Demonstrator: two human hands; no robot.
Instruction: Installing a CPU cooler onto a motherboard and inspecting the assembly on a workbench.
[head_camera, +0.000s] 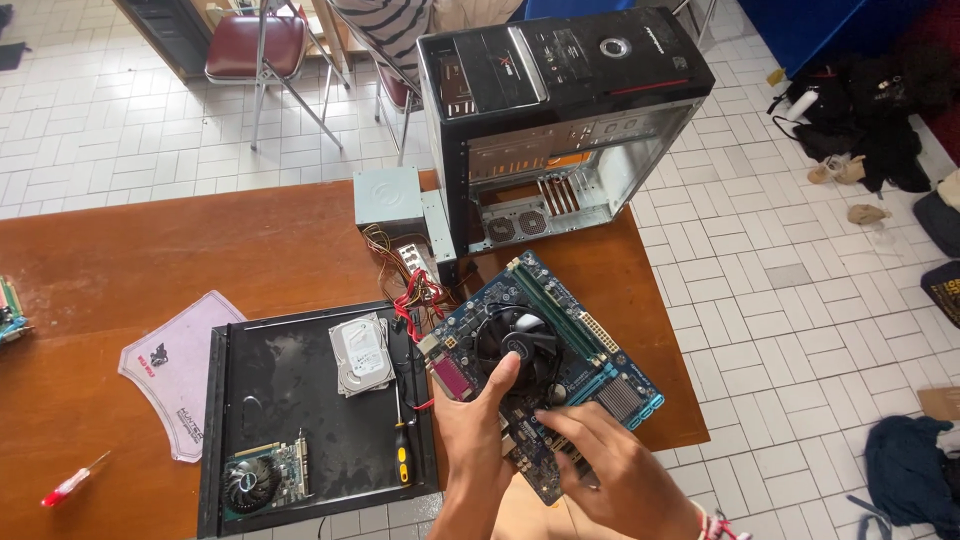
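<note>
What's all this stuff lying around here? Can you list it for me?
motherboard: one, blue, table's right end
cooler fan: one, black, on motherboard
computer case: one, black, open, table's far edge
power supply: one, grey, left of case
side panel: one, black, flat on table
hard drive: one, silver, on panel
graphics card: one, green, panel's near corner
screwdriver: one, yellow-black handle, on panel
left hand: thumb on fan
right hand: fingers on motherboard

Smooth brown wood worktop (150, 250); glossy black plastic front on the metal computer case (560, 110); beside it, a shiny metal hard drive (360, 355).
</note>
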